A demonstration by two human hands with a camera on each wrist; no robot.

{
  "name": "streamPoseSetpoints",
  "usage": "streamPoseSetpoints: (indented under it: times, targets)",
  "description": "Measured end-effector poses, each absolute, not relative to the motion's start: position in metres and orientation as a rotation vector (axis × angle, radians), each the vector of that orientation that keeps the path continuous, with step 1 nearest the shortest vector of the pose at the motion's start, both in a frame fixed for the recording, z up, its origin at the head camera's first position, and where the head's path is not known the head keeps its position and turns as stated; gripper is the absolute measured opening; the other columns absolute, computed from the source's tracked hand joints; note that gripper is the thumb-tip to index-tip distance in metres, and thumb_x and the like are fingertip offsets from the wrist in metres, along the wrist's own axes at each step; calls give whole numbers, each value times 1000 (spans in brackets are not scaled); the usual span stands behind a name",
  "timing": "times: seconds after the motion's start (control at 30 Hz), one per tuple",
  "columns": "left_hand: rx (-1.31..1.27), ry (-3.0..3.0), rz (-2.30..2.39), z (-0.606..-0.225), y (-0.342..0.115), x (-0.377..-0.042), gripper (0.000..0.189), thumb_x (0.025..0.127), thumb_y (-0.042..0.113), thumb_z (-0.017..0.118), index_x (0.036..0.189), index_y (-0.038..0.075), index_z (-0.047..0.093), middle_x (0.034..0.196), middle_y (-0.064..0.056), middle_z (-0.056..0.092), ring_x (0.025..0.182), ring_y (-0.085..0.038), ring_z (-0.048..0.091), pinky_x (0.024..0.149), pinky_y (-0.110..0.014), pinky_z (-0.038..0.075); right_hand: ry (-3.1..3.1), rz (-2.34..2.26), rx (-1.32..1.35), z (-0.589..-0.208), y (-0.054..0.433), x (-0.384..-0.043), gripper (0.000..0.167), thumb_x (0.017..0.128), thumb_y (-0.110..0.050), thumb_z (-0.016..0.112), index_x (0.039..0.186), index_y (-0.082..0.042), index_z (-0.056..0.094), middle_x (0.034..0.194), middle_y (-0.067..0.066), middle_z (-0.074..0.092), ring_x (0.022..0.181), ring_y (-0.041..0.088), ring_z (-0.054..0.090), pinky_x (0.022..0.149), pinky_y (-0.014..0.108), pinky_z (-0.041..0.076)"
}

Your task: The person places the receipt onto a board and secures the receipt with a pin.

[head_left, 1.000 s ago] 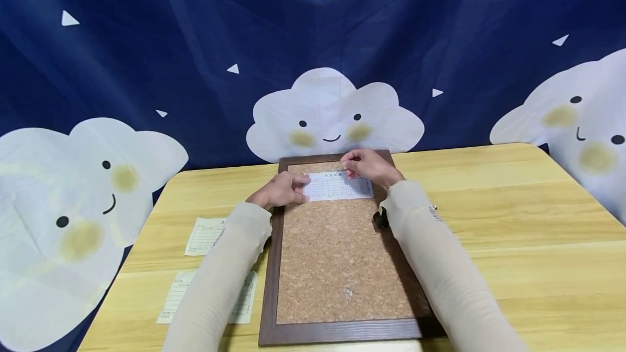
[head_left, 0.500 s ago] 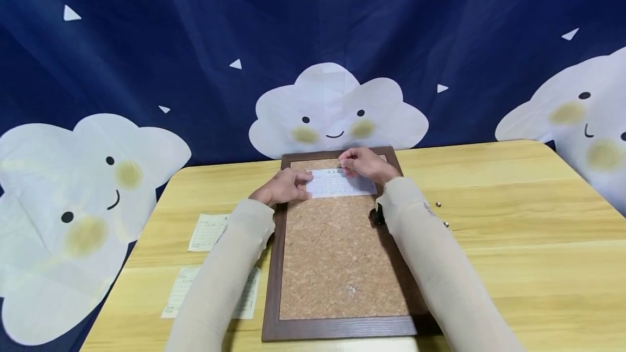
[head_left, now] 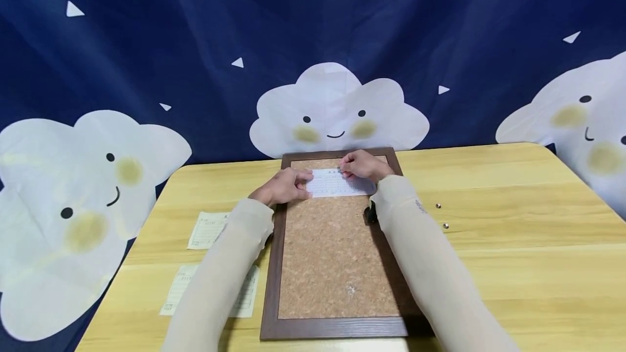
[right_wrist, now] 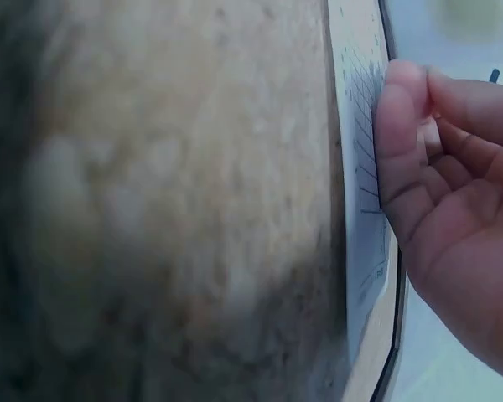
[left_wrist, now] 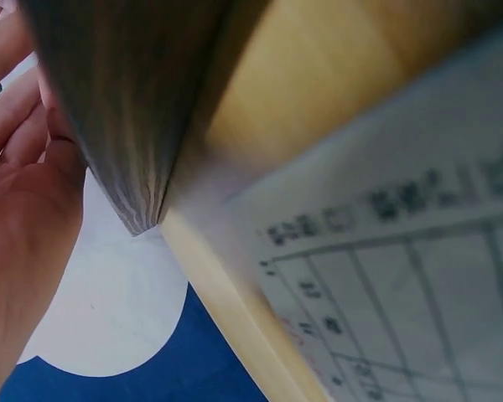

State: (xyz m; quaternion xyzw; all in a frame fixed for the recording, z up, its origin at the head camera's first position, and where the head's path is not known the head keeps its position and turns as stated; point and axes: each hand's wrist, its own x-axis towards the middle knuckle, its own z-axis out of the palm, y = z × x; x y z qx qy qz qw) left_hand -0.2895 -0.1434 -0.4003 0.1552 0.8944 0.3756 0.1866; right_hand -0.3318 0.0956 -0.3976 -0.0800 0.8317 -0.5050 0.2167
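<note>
So far, one white printed form (head_left: 325, 184) lies across the corkboard's (head_left: 337, 254) far end; two cream forms (head_left: 209, 230) on the counter (head_left: 513, 205) at left remain off it. Left grip (head_left: 281, 188) loosely spread at its left end, right grip (head_left: 364, 166) pinched closed at its far edge, contents hidden. Versus a second ago, both metal studs (head_left: 438, 206) at right show.

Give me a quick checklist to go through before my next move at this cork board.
1. White slip on the cork board, near its far end: ok.
2. Left hand on the slip's left end: ok.
3. Right hand by the slip's far edge: ok.
4. Anything pinched in that hand: cannot tell.
5. Small metal pieces visible on the table, right of the board: ok.
6. Other slips on the board: not ok; they lie left of it.
</note>
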Motion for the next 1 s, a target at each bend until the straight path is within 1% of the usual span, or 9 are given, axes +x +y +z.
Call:
streamPoseSetpoints:
  times: [0.13,0.2,0.37,0.57,0.67,0.83,1.0]
  targets:
    - [428,2516,1059,-400,-145,-289,61,89,1,74,145,3,51,155,-8,40,75,-12,46,83,-29,38,2325,-1374,-231,-397,92,-332,20,103,-1,50,114,12,59,86,7,58,72,9,55,64,20,49]
    - [429,2511,1066,-400,-145,-289,61,89,1,74,145,3,50,156,-9,40,74,-12,46,82,-28,39,2333,-1374,-225,-397,92,-332,18,102,0,50,112,12,60,83,6,57,70,9,55,62,20,48]
    - [418,2487,1081,-400,-144,-289,61,89,0,73,146,3,49,156,-9,39,73,-12,45,78,-26,39,2345,-1379,-228,-399,94,-332,18,101,-1,53,110,12,63,80,5,59,67,8,56,61,19,49]
    - [443,2499,1067,-399,-143,-290,59,90,1,73,144,2,51,156,-10,39,76,-12,46,78,-26,39,2366,-1405,-233,-400,97,-334,18,100,1,56,109,12,66,73,3,60,64,7,56,59,19,49]
    - [439,2490,1068,-398,-143,-291,59,90,1,72,145,2,50,156,-9,39,75,-12,46,75,-25,39,2379,-1395,-240,-399,96,-334,18,99,1,56,108,13,66,71,3,60,62,7,56,59,18,49]
    - [399,2447,1111,-398,-142,-291,62,90,-1,72,146,3,48,157,-8,37,74,-12,46,66,-23,38,2426,-1360,-217,-397,93,-333,17,98,1,59,107,12,69,68,2,60,59,6,55,57,17,49]
    - [407,2462,1095,-399,-141,-292,61,89,-2,72,145,2,49,157,-9,37,75,-12,47,65,-22,39,2475,-1324,-184,-396,90,-331,18,97,-1,59,105,10,70,62,0,58,55,5,53,55,17,48]
